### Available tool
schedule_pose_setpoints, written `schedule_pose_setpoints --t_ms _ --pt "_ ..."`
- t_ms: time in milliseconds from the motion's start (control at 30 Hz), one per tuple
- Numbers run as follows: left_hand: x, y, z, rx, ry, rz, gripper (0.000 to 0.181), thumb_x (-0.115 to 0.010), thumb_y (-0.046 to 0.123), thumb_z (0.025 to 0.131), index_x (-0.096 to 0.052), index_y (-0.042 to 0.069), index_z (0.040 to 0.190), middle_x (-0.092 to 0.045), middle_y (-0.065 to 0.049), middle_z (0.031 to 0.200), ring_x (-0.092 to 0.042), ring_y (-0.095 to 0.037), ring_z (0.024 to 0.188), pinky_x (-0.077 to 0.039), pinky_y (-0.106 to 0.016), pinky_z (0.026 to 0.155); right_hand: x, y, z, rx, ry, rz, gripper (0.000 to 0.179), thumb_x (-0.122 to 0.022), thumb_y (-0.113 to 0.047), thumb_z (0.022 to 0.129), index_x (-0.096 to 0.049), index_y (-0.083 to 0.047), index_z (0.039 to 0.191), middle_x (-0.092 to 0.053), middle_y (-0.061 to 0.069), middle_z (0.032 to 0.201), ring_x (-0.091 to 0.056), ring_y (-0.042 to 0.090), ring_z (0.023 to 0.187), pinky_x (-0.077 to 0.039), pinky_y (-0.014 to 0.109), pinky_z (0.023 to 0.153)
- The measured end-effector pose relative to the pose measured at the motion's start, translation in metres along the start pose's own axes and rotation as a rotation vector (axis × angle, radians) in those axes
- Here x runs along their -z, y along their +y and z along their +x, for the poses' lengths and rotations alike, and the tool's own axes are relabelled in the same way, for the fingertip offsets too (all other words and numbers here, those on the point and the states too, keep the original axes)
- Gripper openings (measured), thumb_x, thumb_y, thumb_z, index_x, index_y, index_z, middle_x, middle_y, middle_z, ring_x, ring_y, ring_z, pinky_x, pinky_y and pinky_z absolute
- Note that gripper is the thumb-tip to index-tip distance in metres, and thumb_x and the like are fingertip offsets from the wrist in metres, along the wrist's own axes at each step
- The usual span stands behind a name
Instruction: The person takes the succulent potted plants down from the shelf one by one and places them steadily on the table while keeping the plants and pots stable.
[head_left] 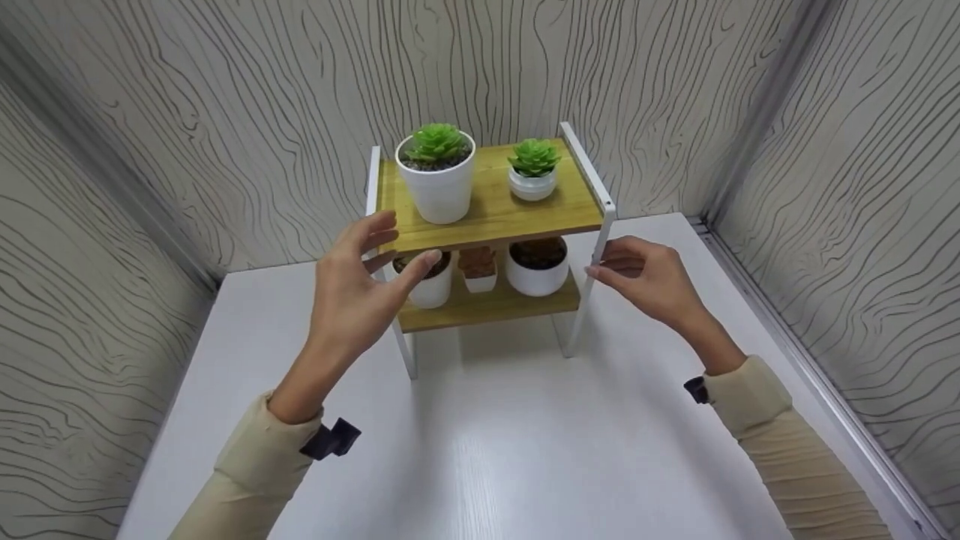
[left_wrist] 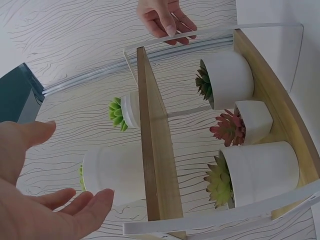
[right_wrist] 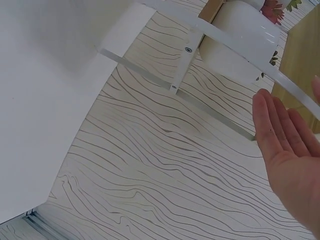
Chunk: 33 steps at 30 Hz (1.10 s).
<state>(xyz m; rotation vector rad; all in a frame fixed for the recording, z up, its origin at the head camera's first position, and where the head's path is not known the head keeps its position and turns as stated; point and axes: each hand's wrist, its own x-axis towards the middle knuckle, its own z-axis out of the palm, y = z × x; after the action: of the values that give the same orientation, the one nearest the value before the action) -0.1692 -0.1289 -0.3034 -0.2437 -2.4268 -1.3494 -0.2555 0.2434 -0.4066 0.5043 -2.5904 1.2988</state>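
Observation:
A two-tier rack (head_left: 495, 217) with wooden boards and white metal side frames stands on the white table. On its top board are a large white pot with a green succulent (head_left: 442, 180) and a small round pot with another succulent (head_left: 532, 180). My left hand (head_left: 356, 289) hangs in front of the rack's left side, thumb spread from the fingers, holding nothing. Beside the right side frame is my right hand (head_left: 649, 281), its thumb tip close to the front post; whether they touch I cannot tell. In the right wrist view its fingers (right_wrist: 272, 120) look straight.
Three potted plants fill the lower board: a greenish succulent (left_wrist: 218, 185), a red one (left_wrist: 231, 127) in a small angular pot, and a dark green one (left_wrist: 204, 80). Wood-grain panels (head_left: 262, 112) surround the table (head_left: 480, 450) at the back and sides.

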Motion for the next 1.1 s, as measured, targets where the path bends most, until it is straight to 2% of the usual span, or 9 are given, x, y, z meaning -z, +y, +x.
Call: schedule_pose_setpoints --t_ms 133,433,567,733,900,1100 --pt "-0.002 -0.002 0.004 0.013 0.022 -0.026 0.070 -0.084 0.027 0.091 -0.053 0.001 0.148 -0.059 -0.019 0.146 -0.061 -0.031 0.136 -0.057 -0.041 0.109 -0.001 -0.003 0.000 -0.003 0.002 0.026 0.034 -0.078 -0.028 0.097 -0.073 -0.006 0.123 -0.077 0.012 0.117 -0.076 0.028 0.106 -0.056 0.010 0.087" --pt "-0.004 -0.006 0.013 0.032 0.034 -0.015 0.069 -0.083 0.030 0.092 -0.055 -0.001 0.147 -0.058 -0.021 0.143 -0.064 -0.035 0.132 -0.059 -0.042 0.105 -0.006 -0.004 0.002 -0.042 -0.010 0.052 0.036 -0.076 -0.032 0.098 -0.072 -0.007 0.124 -0.077 0.011 0.118 -0.074 0.024 0.110 -0.052 0.006 0.089" --pt "-0.005 -0.004 0.017 0.030 0.032 -0.031 0.070 -0.083 0.029 0.091 -0.055 0.000 0.148 -0.057 -0.021 0.145 -0.060 -0.035 0.138 -0.058 -0.042 0.107 -0.007 -0.002 0.004 -0.064 -0.014 0.069 0.039 -0.075 -0.033 0.099 -0.069 -0.006 0.127 -0.078 0.012 0.120 -0.073 0.015 0.108 -0.053 0.007 0.089" --pt "-0.009 -0.003 0.023 0.050 0.037 -0.042 0.070 -0.083 0.029 0.092 -0.053 0.000 0.148 -0.055 -0.020 0.147 -0.055 -0.031 0.142 -0.056 -0.039 0.111 -0.008 -0.002 0.004 -0.070 -0.041 0.125 0.036 -0.073 -0.032 0.100 -0.071 -0.004 0.123 -0.078 0.013 0.118 -0.074 0.007 0.102 -0.056 0.010 0.089" --pt "-0.012 -0.005 0.031 0.081 0.046 -0.040 0.072 -0.083 0.031 0.092 -0.052 0.001 0.149 -0.055 -0.019 0.149 -0.054 -0.029 0.143 -0.053 -0.036 0.115 -0.010 -0.001 0.003 -0.063 -0.052 0.189 0.034 -0.067 -0.033 0.104 -0.073 -0.001 0.117 -0.077 0.018 0.116 -0.078 0.015 0.103 -0.060 0.016 0.090" --pt "-0.012 -0.006 0.042 0.104 0.059 -0.042 0.072 -0.083 0.034 0.092 -0.054 0.000 0.147 -0.057 -0.019 0.150 -0.055 -0.028 0.143 -0.048 -0.035 0.119 -0.012 0.001 0.004 -0.075 -0.046 0.259 0.042 -0.058 -0.036 0.109 -0.072 0.003 0.117 -0.075 0.024 0.115 -0.078 0.021 0.105 -0.062 0.027 0.094"
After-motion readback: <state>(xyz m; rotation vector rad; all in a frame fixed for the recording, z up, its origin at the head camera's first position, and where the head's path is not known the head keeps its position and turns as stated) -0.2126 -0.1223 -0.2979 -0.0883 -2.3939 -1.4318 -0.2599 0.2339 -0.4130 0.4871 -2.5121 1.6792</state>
